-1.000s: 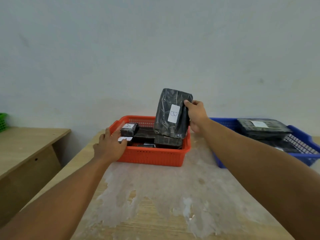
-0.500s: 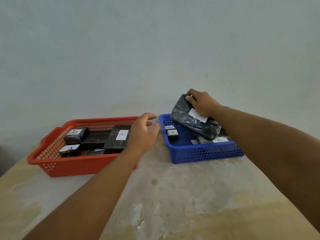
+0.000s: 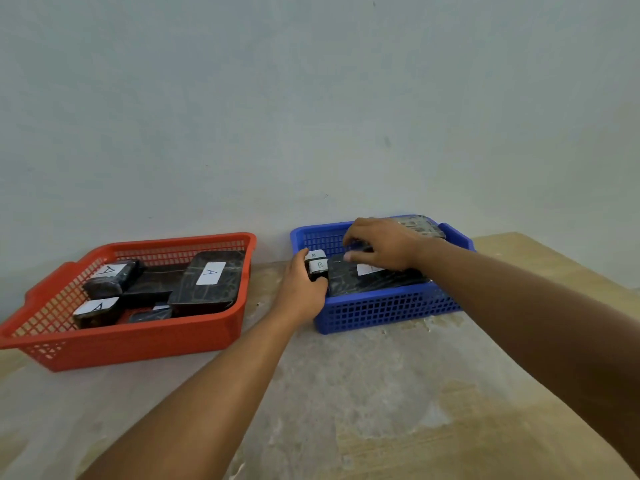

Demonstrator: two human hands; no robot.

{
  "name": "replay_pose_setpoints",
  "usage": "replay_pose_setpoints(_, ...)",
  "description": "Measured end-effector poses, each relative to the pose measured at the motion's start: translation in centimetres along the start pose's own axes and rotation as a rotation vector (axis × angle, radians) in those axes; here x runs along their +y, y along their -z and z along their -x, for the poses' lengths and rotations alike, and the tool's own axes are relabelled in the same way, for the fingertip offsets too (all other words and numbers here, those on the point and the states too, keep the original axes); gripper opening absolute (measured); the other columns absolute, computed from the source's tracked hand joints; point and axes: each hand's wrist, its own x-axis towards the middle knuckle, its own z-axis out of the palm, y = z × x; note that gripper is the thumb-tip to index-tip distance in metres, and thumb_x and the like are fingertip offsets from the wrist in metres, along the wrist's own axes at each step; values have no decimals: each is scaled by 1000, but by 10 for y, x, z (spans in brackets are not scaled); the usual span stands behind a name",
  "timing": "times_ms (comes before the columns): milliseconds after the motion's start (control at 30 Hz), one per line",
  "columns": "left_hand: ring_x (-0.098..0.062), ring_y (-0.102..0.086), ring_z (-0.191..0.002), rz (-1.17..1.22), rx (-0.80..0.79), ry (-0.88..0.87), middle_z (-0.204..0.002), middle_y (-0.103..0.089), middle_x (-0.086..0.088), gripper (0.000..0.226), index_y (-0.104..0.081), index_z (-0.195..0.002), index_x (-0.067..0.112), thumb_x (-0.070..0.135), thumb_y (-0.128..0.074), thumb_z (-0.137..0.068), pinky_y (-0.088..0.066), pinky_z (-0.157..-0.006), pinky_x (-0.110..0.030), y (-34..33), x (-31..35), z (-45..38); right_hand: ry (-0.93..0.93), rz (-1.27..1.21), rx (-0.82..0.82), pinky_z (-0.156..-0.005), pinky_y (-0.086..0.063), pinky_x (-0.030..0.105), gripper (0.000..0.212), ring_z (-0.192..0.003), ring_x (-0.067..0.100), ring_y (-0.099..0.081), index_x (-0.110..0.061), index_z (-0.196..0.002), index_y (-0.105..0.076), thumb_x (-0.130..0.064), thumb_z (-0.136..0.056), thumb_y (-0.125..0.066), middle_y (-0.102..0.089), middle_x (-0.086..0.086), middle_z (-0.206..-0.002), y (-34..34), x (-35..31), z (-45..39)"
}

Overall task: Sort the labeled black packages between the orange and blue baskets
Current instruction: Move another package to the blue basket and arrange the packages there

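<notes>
The large black package (image 3: 374, 277) lies flat in the blue basket (image 3: 388, 310), its white label partly hidden under your right hand (image 3: 381, 245). Your right hand's fingers curl down onto the package's far edge; whether they're gripping or just pressing it, I can't tell. Your left hand (image 3: 303, 289) sits at the basket's left front corner, thumb and fingers clamped around a small black package marked B (image 3: 318, 266). A second small B package (image 3: 314, 254) sits just behind it, touching. Another wrapped package (image 3: 420, 226) lies at the basket's back edge, behind your right wrist.

The orange basket (image 3: 138, 337) stands to the left, near the blue one with a gap between. It holds black packages labeled A: a big one (image 3: 207, 282) on the right side, a smaller one (image 3: 112, 277) at back left, another (image 3: 95, 310) at front left; more black packs lie between them, labels unreadable. Both baskets stand on a worn wooden table (image 3: 346, 393) against a pale wall (image 3: 311, 98).
</notes>
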Motion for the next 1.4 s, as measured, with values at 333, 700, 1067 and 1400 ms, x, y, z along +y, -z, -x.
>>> replay_pose_setpoints(333, -24, -55, -116, -2, 14, 5, -149, -43, -4, 59, -32, -150, 24, 9, -51, -96, -46, -80, -30, 1, 1, 5, -58, 29, -345, -112, -33, 34, 69, -136, 16, -41, -29, -143, -51, -61, -83, -66, -44, -7, -151, 18, 14, 34)
replay_pose_setpoints(700, -24, -59, -107, 4, -9, 21, -144, -47, -7, 61, -31, -150, 24, 5, -47, -96, -41, -62, -23, 3, 1, 6, -235, -117, -361, -109, -37, 39, 37, -123, 14, -53, -44, -127, -63, -56, -95, -50, -59, -13, -138, 34, 25, 66)
replay_pose_setpoints(1067, -22, -54, -109, -13, 5, 24, -144, -49, -9, 57, -33, -149, 23, 1, -43, -97, -44, -82, -31, 1, 7, 8, -605, 59, -190, -68, -46, 36, 91, -76, 21, -57, -11, -77, -61, -97, -56, -44, -62, 2, -82, 5, -42, 35)
replay_pose_setpoints(1400, -21, -51, -109, -31, 1, 21, -146, -47, -11, 56, -31, -150, 21, 4, -43, -98, -41, -83, -30, 2, 5, 7, -759, 31, -277, -90, -52, 44, 100, -98, 27, -60, -15, -134, -50, -82, -61, -62, -62, 6, -113, 15, -21, 53)
